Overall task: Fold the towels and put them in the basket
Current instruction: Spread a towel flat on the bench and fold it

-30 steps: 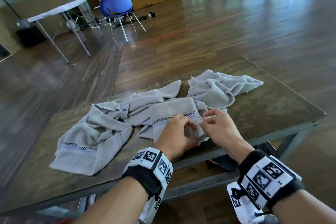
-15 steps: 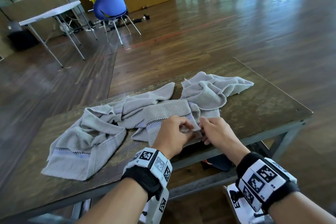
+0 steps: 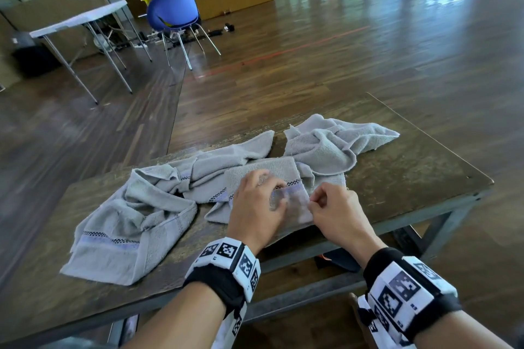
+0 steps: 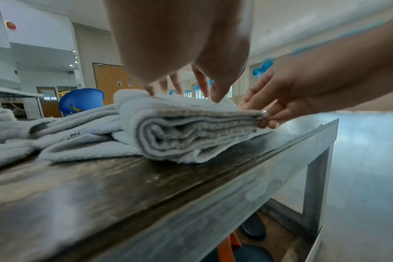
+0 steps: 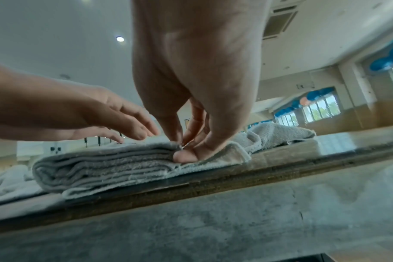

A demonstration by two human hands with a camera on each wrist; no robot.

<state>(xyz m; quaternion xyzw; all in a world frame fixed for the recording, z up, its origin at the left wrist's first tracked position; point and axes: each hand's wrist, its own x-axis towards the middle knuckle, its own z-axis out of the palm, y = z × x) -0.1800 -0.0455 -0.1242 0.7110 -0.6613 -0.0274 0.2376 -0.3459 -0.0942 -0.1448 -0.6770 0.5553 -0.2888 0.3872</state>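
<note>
A folded grey towel (image 3: 295, 204) with a checked band lies near the front edge of the dark wooden table (image 3: 411, 178). My left hand (image 3: 261, 198) rests on top of it with straight, spread fingers; the left wrist view shows the fingertips (image 4: 180, 88) touching the top layer of the towel (image 4: 191, 134). My right hand (image 3: 326, 204) pinches the towel's right edge between thumb and fingers (image 5: 184, 156), seen on the layered towel (image 5: 101, 168) in the right wrist view. No basket is in view.
A crumpled grey towel (image 3: 133, 218) lies at the table's left, another (image 3: 226, 156) behind the folded one, and a third (image 3: 326, 147) at the back right. A dark and orange object (image 3: 337, 261) sits under the table. A blue chair (image 3: 173, 11) and white folding table (image 3: 79, 18) stand far off.
My left hand has let go of the towel's edge and spread its fingers flat on top. The right hand keeps its pinch at the right edge.
</note>
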